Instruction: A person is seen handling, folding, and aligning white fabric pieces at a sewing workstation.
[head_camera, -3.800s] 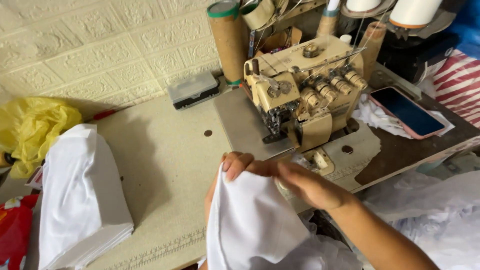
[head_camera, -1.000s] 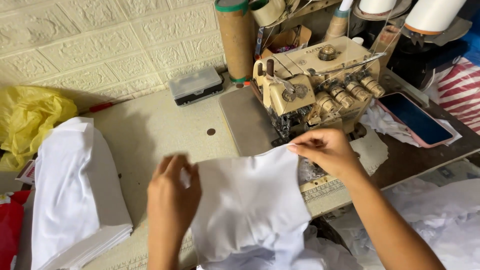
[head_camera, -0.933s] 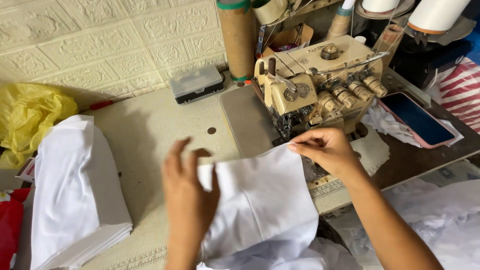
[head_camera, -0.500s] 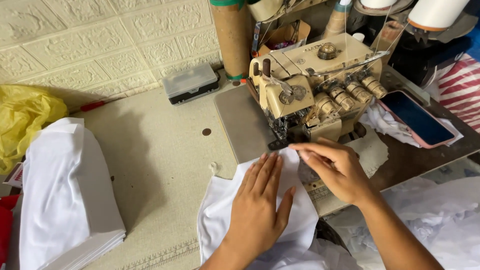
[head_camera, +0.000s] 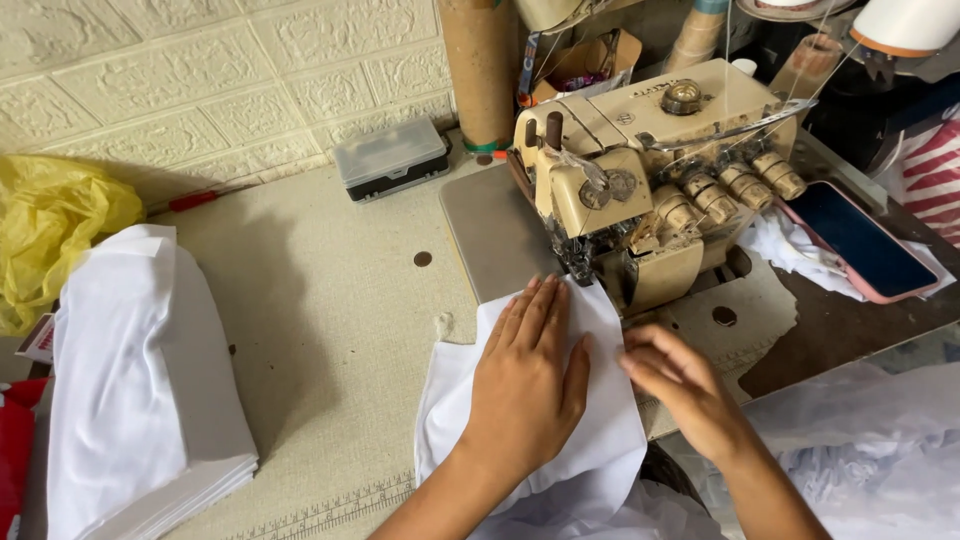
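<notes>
Both hands sit on the white fabric (head_camera: 610, 440), which lies on the surface (head_camera: 330, 330) right at the overlock machine (head_camera: 650, 180); left hand (head_camera: 525, 385) pressed flat, fingers open, no grip; right hand (head_camera: 685, 390) rests loosely curled on the cloth's edge, pinching nothing; folded white stack (head_camera: 130, 380) off left.

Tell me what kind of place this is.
Probably a small garment sewing workshop: a beige overlock machine on a worktable, thread cones behind it, and a stack of white fabric at the left.
</notes>
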